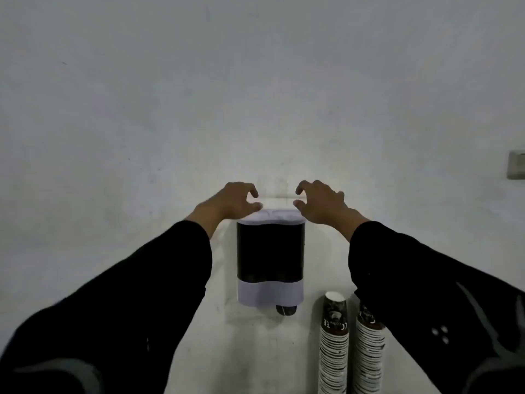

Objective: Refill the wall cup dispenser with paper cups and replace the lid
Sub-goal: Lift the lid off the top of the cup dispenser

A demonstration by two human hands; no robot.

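Note:
The wall cup dispenser (270,251) hangs in the middle of the view, with a dark front window and a white base. Its white lid (271,216) sits on top. A dark cup bottom (285,309) pokes out underneath. My left hand (231,199) hovers at the lid's left edge, fingers curled and apart, thumb close to the lid. My right hand (319,200) mirrors it at the right edge. Whether either hand touches the lid is unclear. Two tall stacks of upside-down paper cups (333,345) stand to the lower right; my right sleeve partly hides the right stack (369,354).
A plain white wall (255,81) fills the view. A wall switch or socket plate (516,164) sits at the far right edge. Black sleeves cover both of my forearms.

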